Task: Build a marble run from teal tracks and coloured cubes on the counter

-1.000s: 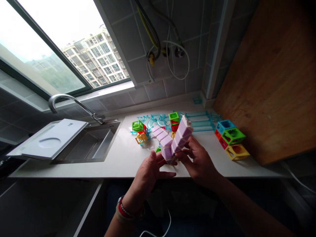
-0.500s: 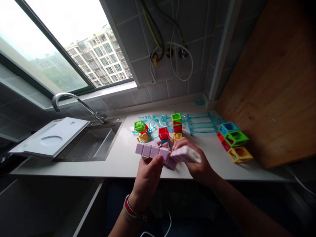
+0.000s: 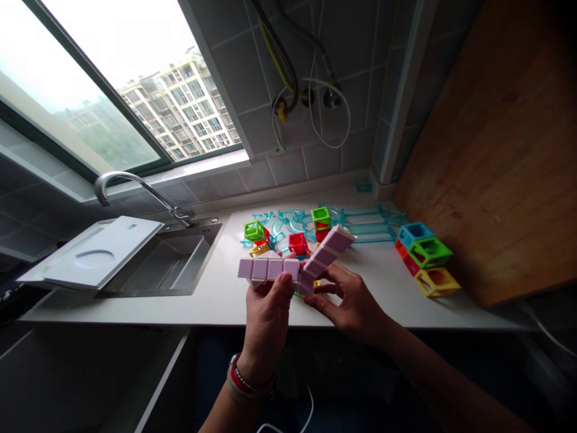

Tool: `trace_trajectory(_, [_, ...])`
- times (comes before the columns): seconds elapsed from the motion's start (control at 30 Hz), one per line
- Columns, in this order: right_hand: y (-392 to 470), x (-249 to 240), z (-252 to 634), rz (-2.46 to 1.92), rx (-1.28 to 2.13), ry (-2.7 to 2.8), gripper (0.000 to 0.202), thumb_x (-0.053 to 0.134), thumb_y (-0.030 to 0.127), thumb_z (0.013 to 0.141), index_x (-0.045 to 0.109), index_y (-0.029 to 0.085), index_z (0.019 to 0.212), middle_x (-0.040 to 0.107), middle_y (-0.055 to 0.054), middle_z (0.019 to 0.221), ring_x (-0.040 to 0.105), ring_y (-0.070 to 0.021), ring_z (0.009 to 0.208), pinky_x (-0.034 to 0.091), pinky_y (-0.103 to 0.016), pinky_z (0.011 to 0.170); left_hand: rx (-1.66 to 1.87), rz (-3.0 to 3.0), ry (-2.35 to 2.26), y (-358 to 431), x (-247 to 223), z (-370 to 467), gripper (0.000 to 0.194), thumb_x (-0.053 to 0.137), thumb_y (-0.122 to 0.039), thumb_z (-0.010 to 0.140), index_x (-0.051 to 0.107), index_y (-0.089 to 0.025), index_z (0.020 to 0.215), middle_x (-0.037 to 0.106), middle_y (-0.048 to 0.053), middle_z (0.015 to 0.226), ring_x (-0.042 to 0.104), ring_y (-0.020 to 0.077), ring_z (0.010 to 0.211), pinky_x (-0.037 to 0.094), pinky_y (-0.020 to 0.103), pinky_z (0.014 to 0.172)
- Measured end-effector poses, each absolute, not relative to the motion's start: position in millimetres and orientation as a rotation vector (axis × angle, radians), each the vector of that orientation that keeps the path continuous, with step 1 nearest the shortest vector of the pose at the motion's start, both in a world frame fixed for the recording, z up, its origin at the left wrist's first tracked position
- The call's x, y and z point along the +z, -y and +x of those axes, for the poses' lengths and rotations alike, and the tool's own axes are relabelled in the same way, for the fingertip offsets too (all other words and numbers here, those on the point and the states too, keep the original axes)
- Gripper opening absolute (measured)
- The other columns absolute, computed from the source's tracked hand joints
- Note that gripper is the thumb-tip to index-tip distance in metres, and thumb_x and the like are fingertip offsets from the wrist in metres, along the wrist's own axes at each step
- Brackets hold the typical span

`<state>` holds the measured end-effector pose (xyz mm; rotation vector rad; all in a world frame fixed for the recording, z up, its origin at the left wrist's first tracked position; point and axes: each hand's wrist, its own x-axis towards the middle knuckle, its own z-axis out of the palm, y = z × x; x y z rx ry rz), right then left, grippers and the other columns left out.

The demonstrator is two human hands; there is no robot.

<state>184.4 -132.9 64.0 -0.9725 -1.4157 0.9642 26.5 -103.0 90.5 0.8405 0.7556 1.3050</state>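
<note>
My left hand (image 3: 269, 310) grips a lilac and white twisty snake puzzle (image 3: 268, 269), with the thumb pressed on its front and the fingers behind. Its left section lies roughly level, and another section angles up to the right. At the lower bend, the fingertips of my right hand (image 3: 349, 300) are beside the puzzle, thumb and fingers apart; whether they touch it is hard to tell. Behind the puzzle on the counter are a red cube frame (image 3: 297, 243), a green cube frame (image 3: 321, 214) on a red one, and a green, red and orange cube group (image 3: 254, 231).
Translucent blue track pieces (image 3: 367, 231) lie along the back of the white counter (image 3: 216, 307). Stacked coloured cube frames (image 3: 431, 252) stand near a wooden board (image 3: 491, 156) at right. To the left are a sink (image 3: 180, 270), a faucet (image 3: 144, 186) and a white panel (image 3: 94, 255).
The puzzle's right section has swung from pointing right to pointing up and right. My right hand has come off that section and moved slightly lower. The left hand shifted a little left.
</note>
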Motion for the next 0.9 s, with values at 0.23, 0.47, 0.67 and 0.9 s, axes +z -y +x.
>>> trace_trajectory(0.23, [137.4,70.0,177.3,-0.920,1.072,1.304,0.028,0.073,0.033,0.094,0.067,0.022,0.120,0.069,-0.009,0.116,0.070,-0.0250,0.106,0.064,-0.041,0.092,1.367,0.911,-0.765,104.0,96.5,29.0,0.050,0.087,-0.026,0.082,0.071,-0.023,0.129,0.079,0.009,0.119,0.074,0.0285,0.114,0.057,0.040,0.103])
trace_trajectory(0.47, [140.7,77.7,179.4,-0.741,1.492,1.050,0.048,0.082,0.044,0.087,0.066,0.021,0.125,0.074,-0.009,0.113,0.074,-0.0257,0.099,0.066,-0.038,0.082,1.355,0.955,-0.710,103.2,99.1,25.4,0.061,0.092,-0.028,0.075,0.070,-0.027,0.132,0.076,0.010,0.126,0.075,0.0299,0.112,0.055,0.045,0.108])
trace_trajectory(0.67, [137.3,72.0,186.3,-0.653,1.689,0.929,0.061,0.086,0.039,0.085,0.056,0.026,0.136,0.069,-0.009,0.127,0.074,-0.0235,0.101,0.068,-0.033,0.074,1.344,0.952,-0.702,103.6,95.1,24.2,0.065,0.092,-0.029,0.075,0.067,-0.026,0.135,0.076,0.011,0.126,0.076,0.0299,0.110,0.057,0.044,0.105])
trace_trajectory(0.9, [128.8,65.3,181.7,-0.617,1.657,0.808,0.042,0.077,0.048,0.091,0.066,0.023,0.124,0.072,-0.008,0.119,0.072,-0.0193,0.089,0.064,-0.029,0.065,1.307,0.930,-0.700,107.8,95.4,24.2,0.063,0.087,-0.033,0.081,0.064,-0.027,0.139,0.071,0.013,0.136,0.072,0.0291,0.117,0.057,0.039,0.104])
